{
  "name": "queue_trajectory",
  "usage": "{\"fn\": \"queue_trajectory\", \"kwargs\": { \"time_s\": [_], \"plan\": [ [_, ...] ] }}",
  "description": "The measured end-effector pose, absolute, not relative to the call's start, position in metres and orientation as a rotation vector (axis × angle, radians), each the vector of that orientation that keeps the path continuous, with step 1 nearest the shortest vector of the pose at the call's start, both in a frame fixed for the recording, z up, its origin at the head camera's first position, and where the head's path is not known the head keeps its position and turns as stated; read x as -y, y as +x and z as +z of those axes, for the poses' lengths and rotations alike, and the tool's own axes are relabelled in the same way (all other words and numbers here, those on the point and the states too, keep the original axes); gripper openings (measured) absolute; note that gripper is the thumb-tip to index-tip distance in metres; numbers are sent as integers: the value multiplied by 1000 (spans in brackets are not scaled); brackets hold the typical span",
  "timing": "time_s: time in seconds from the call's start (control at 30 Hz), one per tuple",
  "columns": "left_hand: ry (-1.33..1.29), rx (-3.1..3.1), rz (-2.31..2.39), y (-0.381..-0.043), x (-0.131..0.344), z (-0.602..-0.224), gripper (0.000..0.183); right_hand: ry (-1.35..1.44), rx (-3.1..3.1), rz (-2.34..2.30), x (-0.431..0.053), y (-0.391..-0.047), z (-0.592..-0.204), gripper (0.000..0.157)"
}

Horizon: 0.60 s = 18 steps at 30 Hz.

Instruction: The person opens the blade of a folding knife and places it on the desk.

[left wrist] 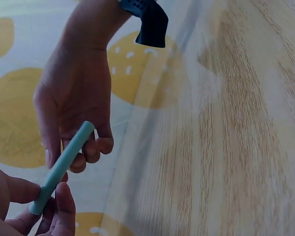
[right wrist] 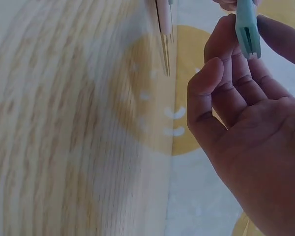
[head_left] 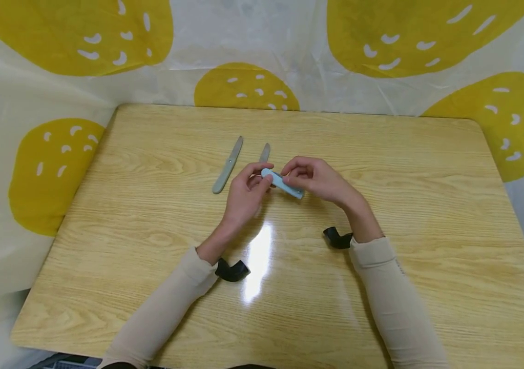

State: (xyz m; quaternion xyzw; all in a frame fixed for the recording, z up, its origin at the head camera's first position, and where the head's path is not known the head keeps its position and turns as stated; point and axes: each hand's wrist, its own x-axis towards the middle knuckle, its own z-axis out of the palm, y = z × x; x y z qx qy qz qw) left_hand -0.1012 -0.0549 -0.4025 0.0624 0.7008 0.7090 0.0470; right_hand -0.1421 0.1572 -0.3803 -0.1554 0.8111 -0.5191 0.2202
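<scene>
In the head view my left hand (head_left: 243,200) pinches one rounded end of a light blue folding knife (head_left: 291,190) between thumb and fingers. My right hand (head_left: 325,182) holds the middle of the same knife, its thumb on the near side and fingertips behind. The left wrist view shows the handle of the folding knife (left wrist: 65,163) slanting between both hands. In the right wrist view its slotted end (right wrist: 248,32) points toward the camera, between right thumb and index finger. No extended blade shows on it; whether the blade has begun to lift is hidden by my fingers.
Beyond my left hand a grey-green folding knife (head_left: 227,171) lies unfolded on the wooden table (head_left: 160,236). Another blade (head_left: 266,151) sticks out beside it, its handle hidden by my hand. A white curtain with yellow patterns (head_left: 243,87) borders the table's back and sides.
</scene>
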Motion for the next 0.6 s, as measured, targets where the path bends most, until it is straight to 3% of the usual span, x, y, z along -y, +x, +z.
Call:
{"fn": "queue_trajectory", "kwargs": {
  "time_s": [0.6],
  "plan": [
    [171,-2062,2175,-100,56,-400,29,-473,-2303,-1467,-148,-138,-376,19]
  ]
}}
